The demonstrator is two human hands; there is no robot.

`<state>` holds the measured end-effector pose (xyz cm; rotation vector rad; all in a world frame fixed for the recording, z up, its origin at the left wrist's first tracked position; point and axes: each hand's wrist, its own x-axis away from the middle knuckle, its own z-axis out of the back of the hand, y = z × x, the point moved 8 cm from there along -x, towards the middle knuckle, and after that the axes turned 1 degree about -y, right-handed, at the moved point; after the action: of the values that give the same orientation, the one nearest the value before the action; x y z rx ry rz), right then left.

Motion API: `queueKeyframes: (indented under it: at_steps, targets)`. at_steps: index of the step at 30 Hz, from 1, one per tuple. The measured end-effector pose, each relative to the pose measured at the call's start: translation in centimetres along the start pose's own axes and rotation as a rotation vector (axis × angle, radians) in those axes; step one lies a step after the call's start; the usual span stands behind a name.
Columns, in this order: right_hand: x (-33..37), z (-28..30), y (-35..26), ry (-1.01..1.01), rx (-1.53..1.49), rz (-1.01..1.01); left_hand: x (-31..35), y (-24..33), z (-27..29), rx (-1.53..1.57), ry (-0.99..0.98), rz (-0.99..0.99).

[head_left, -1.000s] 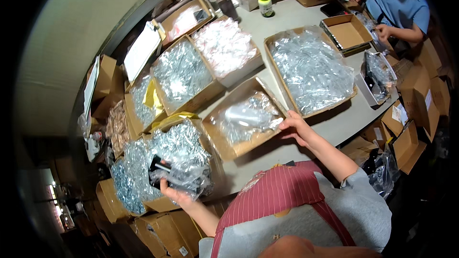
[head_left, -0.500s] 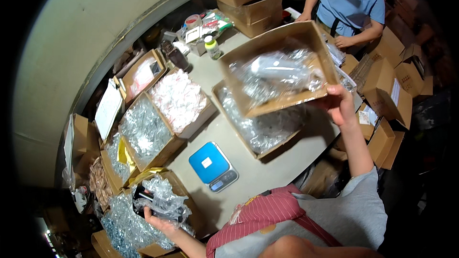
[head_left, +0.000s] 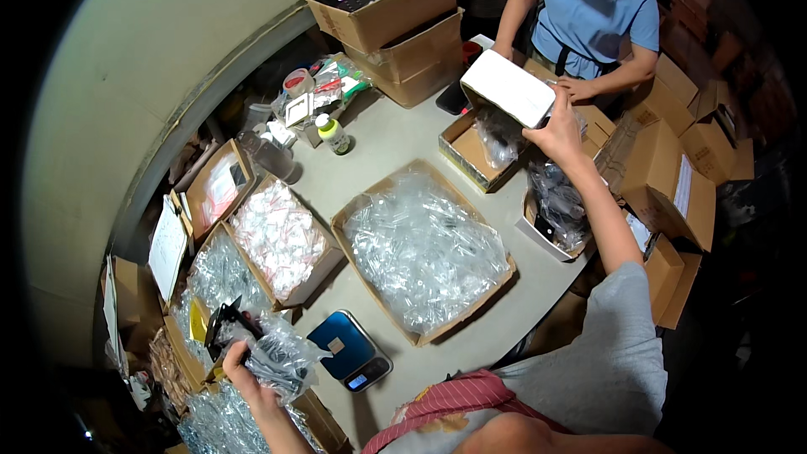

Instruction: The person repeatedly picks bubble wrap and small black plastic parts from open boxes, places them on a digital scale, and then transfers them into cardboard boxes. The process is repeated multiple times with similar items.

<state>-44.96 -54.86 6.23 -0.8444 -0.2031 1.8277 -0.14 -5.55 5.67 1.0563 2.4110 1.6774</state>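
Observation:
My right hand (head_left: 556,130) is gripping a white box (head_left: 508,87) by its near right corner, raised and tilted at the far side of the table. Beneath it lies a shallow cardboard box (head_left: 465,154) with a clear plastic bag (head_left: 500,136) inside. At the lower left, my left hand (head_left: 244,374) holds a bundle of clear plastic bags (head_left: 284,353) with black parts (head_left: 227,324) in it. The bundle hangs beside a blue-topped digital scale (head_left: 343,345). Mid-table stands a large cardboard box (head_left: 507,273) full of small clear plastic pieces.
A white carton (head_left: 538,240) of dark bagged items sits at the right edge. Along the left stand a box of white-and-red packets (head_left: 277,240) and boxes of clear bags. A bottle (head_left: 334,134) and stacked cartons (head_left: 403,76) are farther back. A person in blue (head_left: 588,13) stands opposite.
My right hand has let go of the cardboard box of clear plastic and now holds the white box farther away. My left hand has kept its bundle. The view has shifted.

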Motion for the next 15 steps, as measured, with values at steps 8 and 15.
queueKeyframes:
  at_steps: [8, 15]
  targets:
    - [0.5, 5.7, -0.2, 0.192, -0.09, 0.162, -4.8, -3.2, -14.5, -0.503, -0.294, 0.023]
    - [4.6, 10.2, 6.6, 0.405, -0.739, -0.09, -5.5, -13.3, -32.8, -0.632, -0.61, 0.284]
